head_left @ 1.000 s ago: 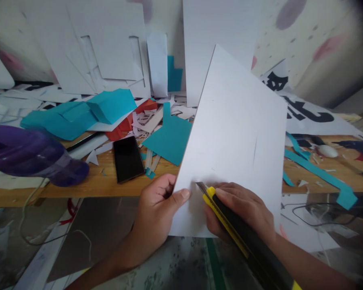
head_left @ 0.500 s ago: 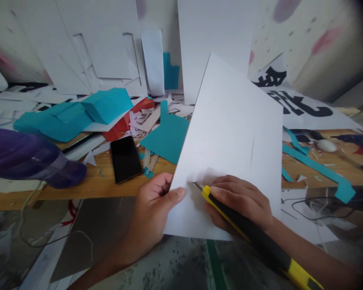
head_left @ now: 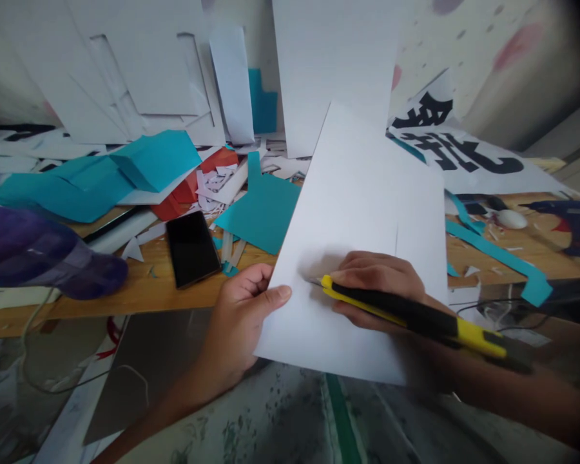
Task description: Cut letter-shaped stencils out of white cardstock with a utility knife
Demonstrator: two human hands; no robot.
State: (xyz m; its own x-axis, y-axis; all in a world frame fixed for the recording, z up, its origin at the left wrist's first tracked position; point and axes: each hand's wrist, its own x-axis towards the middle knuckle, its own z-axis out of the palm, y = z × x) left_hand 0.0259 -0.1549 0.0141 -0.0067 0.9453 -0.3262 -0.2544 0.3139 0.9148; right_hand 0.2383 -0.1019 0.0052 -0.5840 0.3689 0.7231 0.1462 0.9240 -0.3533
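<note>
- As I see it from my remote seat, my left hand pinches the left edge of the flat white board, tilted before the brown wooden surface.
- My right hand grasps the yellow-and-black utility knife, its blade at the board; contact I can't tell.
- One thin dark mark shows; no piece looks freed, so I'd judge this early, with the remaining amount unclear.

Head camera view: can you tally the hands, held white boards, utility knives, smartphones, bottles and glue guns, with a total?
Hands: 2 (left hand, right hand)
Held white board: 1
Utility knife: 1
Smartphone: 1
Purple bottle: 1
Glue gun: 1
Total: 7
</note>
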